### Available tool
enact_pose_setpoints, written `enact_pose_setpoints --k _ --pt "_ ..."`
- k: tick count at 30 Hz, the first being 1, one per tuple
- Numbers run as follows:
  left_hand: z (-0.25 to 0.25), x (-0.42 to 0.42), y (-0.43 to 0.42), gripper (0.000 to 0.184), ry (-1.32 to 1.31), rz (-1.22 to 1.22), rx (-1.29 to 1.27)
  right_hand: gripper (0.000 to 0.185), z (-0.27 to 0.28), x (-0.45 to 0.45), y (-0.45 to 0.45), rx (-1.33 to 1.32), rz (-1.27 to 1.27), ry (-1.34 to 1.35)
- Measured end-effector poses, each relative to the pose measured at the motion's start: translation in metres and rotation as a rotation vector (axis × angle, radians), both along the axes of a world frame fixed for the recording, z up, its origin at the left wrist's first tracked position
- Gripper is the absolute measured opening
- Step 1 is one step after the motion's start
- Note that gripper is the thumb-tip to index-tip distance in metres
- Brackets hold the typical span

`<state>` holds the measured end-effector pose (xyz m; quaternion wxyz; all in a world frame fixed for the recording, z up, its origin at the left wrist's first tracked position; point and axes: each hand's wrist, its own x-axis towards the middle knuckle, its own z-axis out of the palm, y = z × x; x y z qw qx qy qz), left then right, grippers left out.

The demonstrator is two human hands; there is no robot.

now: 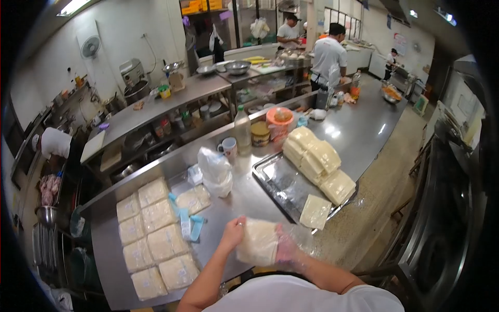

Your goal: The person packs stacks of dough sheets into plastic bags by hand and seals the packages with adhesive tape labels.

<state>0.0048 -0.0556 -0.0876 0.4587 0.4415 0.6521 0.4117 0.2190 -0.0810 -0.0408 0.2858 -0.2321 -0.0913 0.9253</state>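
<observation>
Close to my body I hold a clear plastic bag with a stack of pale square dough sheets [257, 241] in it. My left hand [233, 234] is closed on the bag's left edge. Around its right side is my right hand [286, 246], looking pink and partly blurred behind the plastic. To the left lie several packed bags of dough sheets [165, 241] in rows, with one more pack [193, 199] beside a blue strip of labels [191, 224]. On the right, a metal tray [275, 179] bears piled dough sheets [312, 155], and a loose stack [315, 211] rests at its near edge.
A bundle of plastic bags [215, 170], a mug [227, 147], a bottle [242, 130] and an orange tub [279, 122] line the back of the steel table [218, 208]. Co-workers stand farther off, one [329, 58] at the table's far end. A second counter [171, 96] runs behind.
</observation>
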Motion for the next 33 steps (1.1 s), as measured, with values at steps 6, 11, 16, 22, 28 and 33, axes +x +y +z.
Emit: enact_pose_setpoints --k 6,11,16,22,28,33 --pt "0.000 0.001 -0.046 0.057 0.221 -0.011 -0.016 0.080 -0.005 0.006 -0.014 -0.061 -0.084 -0.086" --pt "-0.042 0.010 -0.107 0.059 0.190 -0.045 -0.074 0.078 -0.012 0.022 -0.019 -0.100 -0.193 -0.070" --pt "-0.080 -0.012 -0.112 0.061 0.209 0.071 -0.105 0.071 -0.024 0.013 0.005 0.118 -0.291 -0.178" --pt "-0.047 -0.043 -0.093 0.049 -0.062 0.163 -0.064 0.074 0.016 -0.052 0.031 1.402 0.341 -1.316" --pt "-0.059 -0.031 -0.106 0.035 0.145 0.046 0.018 0.069 -0.126 -0.068 0.001 1.918 0.316 -1.556" --pt "-0.024 -0.004 -0.132 0.060 0.626 -0.138 0.141 0.039 -0.091 -0.016 -0.032 1.653 0.499 -1.277"
